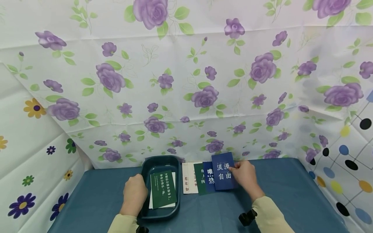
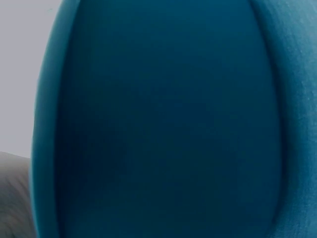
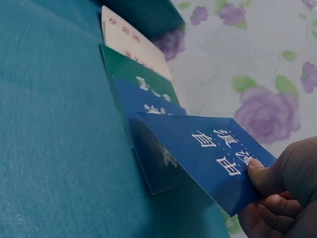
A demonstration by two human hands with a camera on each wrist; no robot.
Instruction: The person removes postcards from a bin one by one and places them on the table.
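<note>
My right hand pinches a dark blue card with white characters by its right edge. In the right wrist view the thumb lies on the face of this card, which is tilted up over another blue card. That lower card ends an overlapping row with a green card and cream cards. My left hand grips the left rim of a dark teal tray. Inside the tray a green card lies over white ones. The tray's side wall fills the left wrist view, hiding most of the fingers.
A blue cloth covers the table. Behind it rises a floral sheet, close to the tray and card row. Patterned sheets stand at the left and right.
</note>
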